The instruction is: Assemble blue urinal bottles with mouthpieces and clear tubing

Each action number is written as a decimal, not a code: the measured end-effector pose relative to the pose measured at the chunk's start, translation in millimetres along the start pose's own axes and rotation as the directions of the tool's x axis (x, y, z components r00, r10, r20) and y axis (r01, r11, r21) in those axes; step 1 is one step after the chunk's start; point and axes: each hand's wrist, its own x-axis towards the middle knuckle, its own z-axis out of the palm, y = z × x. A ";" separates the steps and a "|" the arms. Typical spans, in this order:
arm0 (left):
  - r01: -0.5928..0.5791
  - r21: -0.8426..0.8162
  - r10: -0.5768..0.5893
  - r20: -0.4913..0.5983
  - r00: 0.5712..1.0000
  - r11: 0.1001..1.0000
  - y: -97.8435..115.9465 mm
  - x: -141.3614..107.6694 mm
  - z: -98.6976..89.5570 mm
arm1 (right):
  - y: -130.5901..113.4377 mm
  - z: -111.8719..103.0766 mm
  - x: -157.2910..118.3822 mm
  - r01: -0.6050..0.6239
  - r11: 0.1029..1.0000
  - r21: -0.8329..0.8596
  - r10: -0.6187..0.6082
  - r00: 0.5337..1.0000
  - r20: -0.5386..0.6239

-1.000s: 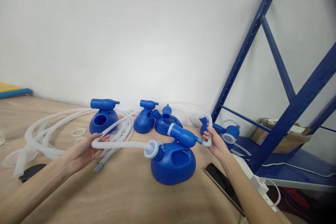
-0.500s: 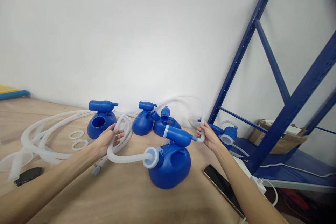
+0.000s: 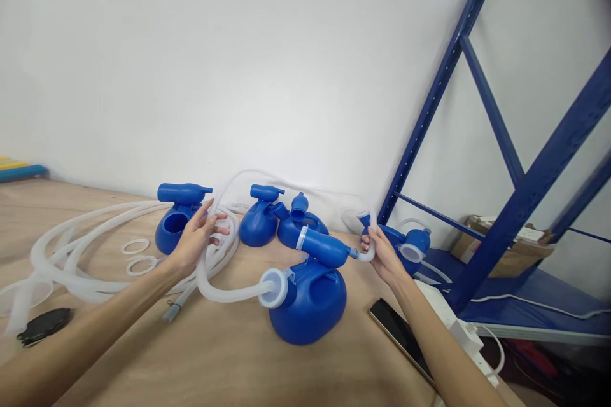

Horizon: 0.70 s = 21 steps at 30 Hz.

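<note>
A translucent white hose runs from the white cap of a blue plastic urinal bottle, curves up through my left hand, and arches along the wall towards the right. The fingers of my left hand curl loosely around it, partly spread. On the other side, my right hand grips the hose's end where it bends at the nozzle of the blue bottle-shaped receiver. That receiver lies tilted on top of the urinal bottle. Whether the hose is fully pushed onto the nozzle I cannot tell.
More blue urinal bottles stand behind, one at left uncapped. Coiled hoses, white rings and a black oval object lie left. A phone lies right, by a power strip and blue rack.
My left hand has risen slightly along the hose, and the hose's arch by the wall now lifts higher at the left. My right hand keeps its grip near the nozzle.
</note>
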 end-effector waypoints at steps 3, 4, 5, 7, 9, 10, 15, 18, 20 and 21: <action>-0.167 0.036 0.159 0.162 0.974 0.985 18.5 -6.1 -1.6 | 2.5 -8.5 -10.4 0.023 0.999 0.033 -0.021 0.999 -0.049; -0.186 0.051 0.172 0.202 0.964 0.981 25.1 -8.3 0.0 | 4.3 -10.9 -13.4 0.017 0.999 0.036 -0.015 0.998 -0.065; -0.190 0.067 0.170 0.233 0.958 0.980 31.5 -10.2 2.4 | 6.5 -13.1 -16.0 0.004 0.999 0.034 -0.001 0.997 -0.079; -0.170 0.098 0.136 0.286 0.949 0.981 41.4 -13.3 8.6 | 11.4 -16.9 -20.2 -0.040 0.999 0.019 0.042 0.993 -0.108; -0.140 0.130 0.084 0.362 0.928 0.982 46.3 -15.0 14.7 | 15.8 -20.5 -23.8 -0.097 0.995 -0.004 0.096 0.987 -0.127; -0.128 0.145 0.059 0.406 0.912 0.981 46.8 -15.6 17.3 | 17.5 -22.2 -25.8 -0.126 0.992 -0.015 0.123 0.983 -0.133; -0.086 0.273 -0.080 0.544 0.835 0.958 36.8 -18.7 25.6 | 23.2 -24.2 -49.1 -0.270 0.962 -0.034 0.269 0.963 -0.037; -0.091 0.336 -0.125 0.569 0.813 0.938 24.4 -22.5 28.5 | 31.4 -17.2 -74.9 -0.284 0.958 -0.036 0.286 0.944 0.162; -0.075 0.338 -0.148 0.587 0.796 0.938 15.0 -26.0 31.1 | 40.0 -9.7 -92.1 -0.201 0.972 -0.120 0.228 0.931 0.285; -0.063 0.336 -0.159 0.595 0.788 0.940 10.7 -28.0 32.9 | 44.9 -5.3 -99.3 -0.140 0.973 -0.183 0.195 0.924 0.329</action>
